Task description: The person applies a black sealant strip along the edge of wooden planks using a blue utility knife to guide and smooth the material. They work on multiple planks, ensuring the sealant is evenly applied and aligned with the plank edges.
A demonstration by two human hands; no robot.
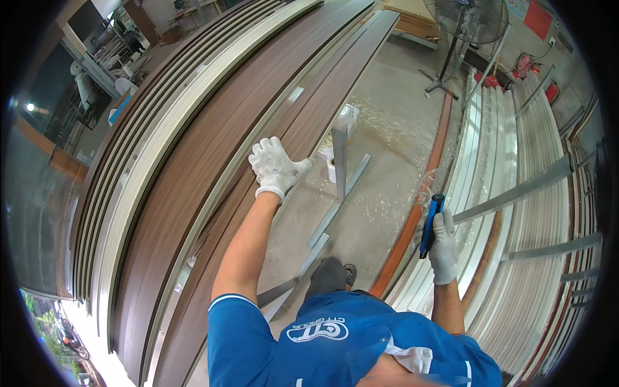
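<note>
My left hand (277, 169), in a white glove, lies on a long brown wood-grain panel (325, 93). Its fingers are spread, and the thumb reaches out toward the panel's right edge. On the other side, my gloved right hand (443, 248) is wrapped round a slim blue and black tool (432, 226), shaped like a utility knife. The tool is held upright, away from the panels; I cannot make out a blade. Wider brown panels (225, 109) and a cream-coloured strip (174, 122) run alongside on the left.
Metal legs (340, 161) and floor bars (338, 206) stand beside the panel. A white roll (331, 169) is under its edge. Wrapped white profiles (467, 174) fill a rack on the right, with metal arms (516, 193) jutting out. A standing fan (445, 61) is ahead.
</note>
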